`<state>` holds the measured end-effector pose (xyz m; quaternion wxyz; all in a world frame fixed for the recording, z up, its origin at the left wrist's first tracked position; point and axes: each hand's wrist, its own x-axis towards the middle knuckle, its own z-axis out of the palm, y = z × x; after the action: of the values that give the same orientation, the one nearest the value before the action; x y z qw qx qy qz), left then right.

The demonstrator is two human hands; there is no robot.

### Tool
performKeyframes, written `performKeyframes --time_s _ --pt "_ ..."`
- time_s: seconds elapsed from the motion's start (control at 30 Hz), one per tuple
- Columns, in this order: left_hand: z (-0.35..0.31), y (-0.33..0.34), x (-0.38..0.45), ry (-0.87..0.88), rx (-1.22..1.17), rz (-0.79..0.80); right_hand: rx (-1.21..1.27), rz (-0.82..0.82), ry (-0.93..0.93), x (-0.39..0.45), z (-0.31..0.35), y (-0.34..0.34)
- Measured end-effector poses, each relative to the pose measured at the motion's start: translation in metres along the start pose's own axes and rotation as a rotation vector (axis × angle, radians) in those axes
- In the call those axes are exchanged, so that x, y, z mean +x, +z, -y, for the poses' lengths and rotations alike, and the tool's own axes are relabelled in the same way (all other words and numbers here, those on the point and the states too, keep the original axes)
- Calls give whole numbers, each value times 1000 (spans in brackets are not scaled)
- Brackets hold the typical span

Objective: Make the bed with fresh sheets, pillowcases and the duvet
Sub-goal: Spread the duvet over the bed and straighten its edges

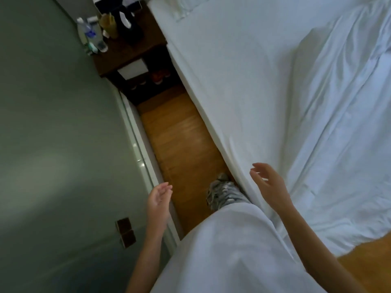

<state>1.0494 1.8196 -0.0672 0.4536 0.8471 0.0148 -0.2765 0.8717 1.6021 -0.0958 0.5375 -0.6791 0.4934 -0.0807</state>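
A bed fills the right side, covered with a white sheet (243, 85) that hangs over its left edge. A looser, creased white layer (338, 123) lies across the right part and drapes toward the floor at the foot. A pillow edge (186, 7) shows at the top. My right hand (268, 187) hovers with relaxed fingers just above the sheet at the bed's left edge, holding nothing. My left hand (158, 199) hangs over the floor strip, fingers loosely curled, empty.
A narrow wooden floor strip (179, 144) runs between the bed and a grey-green wall (53, 144). A dark bedside table (131, 49) at the top carries bottles and small items. My shoe (224, 193) stands by the bed; wall switches (125, 232) lower left.
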Motion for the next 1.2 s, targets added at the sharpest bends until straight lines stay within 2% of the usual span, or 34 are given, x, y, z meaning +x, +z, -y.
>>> performKeyframes --time_s 0.17,0.33,0.63,0.73,0.83,0.93,1.0,1.2 --pt "-96 10 98 142 72 112 29 -64 -12 91 71 0" --pt "-182 47 190 274 125 217 98 -186 7 158 120 -8" --pt "-264 168 373 335 442 750 59 -474 374 257 123 20" --pt "-319 214 422 544 690 1026 125 -594 477 303 151 45" --pt "-391 265 444 821 817 1209 211 -658 483 349 192 56" --pt "-453 325 454 967 792 1263 299 -791 450 386 217 43" --pt "-474 366 457 982 767 1257 359 -863 455 406 214 26" --pt "-437 465 471 916 921 1186 445 -896 573 468 130 -28"
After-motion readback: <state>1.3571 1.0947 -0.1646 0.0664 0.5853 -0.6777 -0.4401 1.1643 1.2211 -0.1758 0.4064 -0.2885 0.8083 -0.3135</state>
